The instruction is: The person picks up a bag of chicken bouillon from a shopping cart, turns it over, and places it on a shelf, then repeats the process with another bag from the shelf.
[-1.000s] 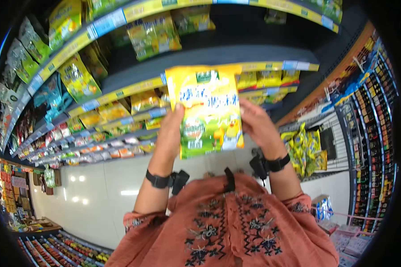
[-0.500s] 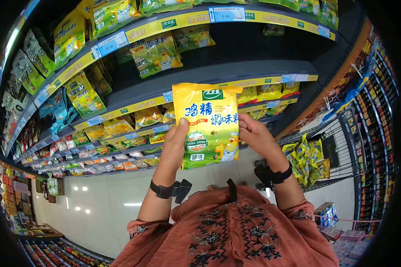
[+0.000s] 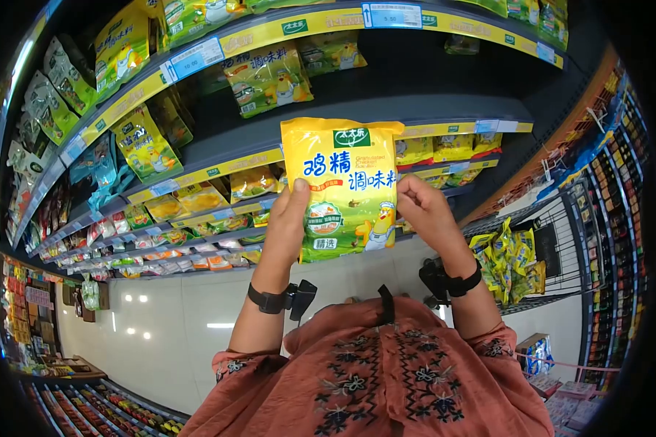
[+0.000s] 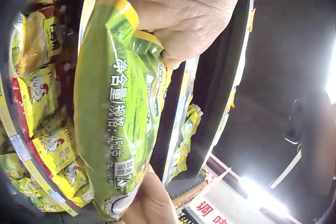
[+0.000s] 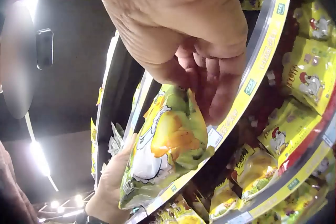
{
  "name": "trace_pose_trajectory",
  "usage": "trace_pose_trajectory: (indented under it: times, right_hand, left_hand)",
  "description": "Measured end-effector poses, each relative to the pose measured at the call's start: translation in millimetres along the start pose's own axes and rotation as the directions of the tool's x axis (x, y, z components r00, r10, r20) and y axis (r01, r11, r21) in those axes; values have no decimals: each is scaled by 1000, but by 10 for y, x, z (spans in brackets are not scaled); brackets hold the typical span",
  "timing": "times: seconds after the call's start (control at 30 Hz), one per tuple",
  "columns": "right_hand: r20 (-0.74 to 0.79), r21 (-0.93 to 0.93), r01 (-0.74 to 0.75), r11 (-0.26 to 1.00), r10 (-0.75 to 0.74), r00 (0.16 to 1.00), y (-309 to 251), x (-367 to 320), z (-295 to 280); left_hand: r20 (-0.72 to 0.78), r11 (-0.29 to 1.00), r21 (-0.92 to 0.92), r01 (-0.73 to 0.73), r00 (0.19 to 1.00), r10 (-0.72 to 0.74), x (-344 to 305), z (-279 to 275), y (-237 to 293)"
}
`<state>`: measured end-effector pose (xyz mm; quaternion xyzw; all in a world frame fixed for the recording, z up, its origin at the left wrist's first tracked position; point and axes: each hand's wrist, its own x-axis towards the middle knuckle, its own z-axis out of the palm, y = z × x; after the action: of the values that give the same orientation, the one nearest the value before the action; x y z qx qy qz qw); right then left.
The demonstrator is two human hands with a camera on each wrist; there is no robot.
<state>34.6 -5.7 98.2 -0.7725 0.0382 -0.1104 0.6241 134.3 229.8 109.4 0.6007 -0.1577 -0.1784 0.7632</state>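
In the head view a yellow-and-green bag of chicken bouillon seasoning (image 3: 350,200) is held upright in front of the chest, its printed front facing up at the camera. My left hand (image 3: 286,222) grips the left edge, thumb over the front. At the right edge my right hand (image 3: 426,215) pinches the bag with curled fingers. The left wrist view shows the green side of the bag (image 4: 118,113), with small print, below the left hand (image 4: 178,11). In the right wrist view the right hand (image 5: 184,29) holds the bag's edge beside the printed chicken.
Dark shelves (image 3: 415,87) with yellow price strips curve around in front, bearing similar seasoning bags (image 3: 270,80). A wire shopping cart (image 3: 565,233) at the right contains several yellow bags (image 3: 506,262). Pale tiled floor (image 3: 168,313) stretches below left.
The bag dips slightly, then rises again in the head view, with both hands keeping hold of its edges. The view, blurred at first, has sharpened and shifted a little.
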Motion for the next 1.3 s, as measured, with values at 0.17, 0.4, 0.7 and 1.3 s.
trace_pose_trajectory:
  times: [0.17, 0.4, 0.7, 1.3]
  right_hand:
    - [-55, 401, -13, 916, 38, 998, 83, 50, 64]
    - [115, 602, -167, 781, 122, 986, -248, 207, 93]
    - [89, 667, -78, 741, 24, 996, -469, 776, 373]
    - [-3, 593, 71, 802, -85, 996, -661, 2435, 806]
  left_hand:
    - [-4, 991, -132, 28, 1000, -29, 3, -6, 62]
    - [-2, 986, -165, 12, 1000, -13, 108, -68, 193]
    - [57, 996, -55, -67, 996, 70, 524, -258, 445]
    - [-59, 854, 397, -336, 919, 389, 1664, -1105, 521]
